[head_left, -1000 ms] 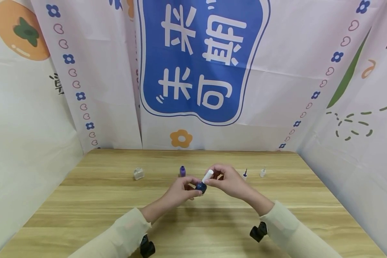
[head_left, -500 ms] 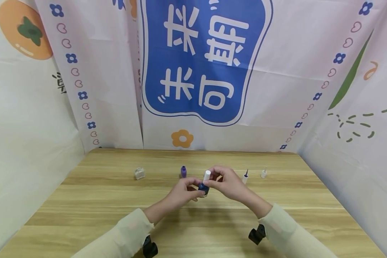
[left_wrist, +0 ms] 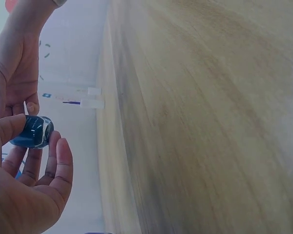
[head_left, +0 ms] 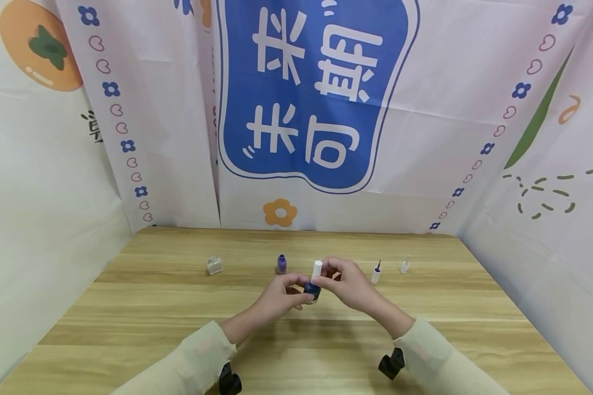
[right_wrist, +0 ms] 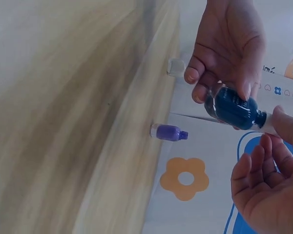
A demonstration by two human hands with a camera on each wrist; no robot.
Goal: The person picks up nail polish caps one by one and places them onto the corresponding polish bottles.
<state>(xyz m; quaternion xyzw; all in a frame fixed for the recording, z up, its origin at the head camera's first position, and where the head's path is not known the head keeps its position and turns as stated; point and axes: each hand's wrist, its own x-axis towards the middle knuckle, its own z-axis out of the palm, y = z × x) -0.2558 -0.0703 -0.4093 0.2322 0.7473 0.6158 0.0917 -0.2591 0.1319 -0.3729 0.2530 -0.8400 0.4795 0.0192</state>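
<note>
My left hand (head_left: 274, 299) holds a dark blue nail polish bottle (right_wrist: 232, 107) between thumb and fingers, raised above the table. The bottle's white cap (head_left: 317, 270) sits at its neck, and my right hand (head_left: 350, 284) pinches this cap between thumb and fingers. In the head view the bottle stands nearly upright with the cap on top, and the left fingers cover part of it. The right wrist view shows a bit of dark neck between bottle and cap.
Behind the hands stand an uncapped purple polish bottle (head_left: 281, 264) and, farther left, a clear one (head_left: 214, 266). To the right, a white cap with a purple brush (head_left: 376, 274) and another white cap (head_left: 405, 267) stand brush up. Printed cloth walls surround the wooden table (head_left: 168, 307).
The blue bottle and its cap have gone from leaning right to nearly upright. Both hands keep their holds. The head view has shifted slightly.
</note>
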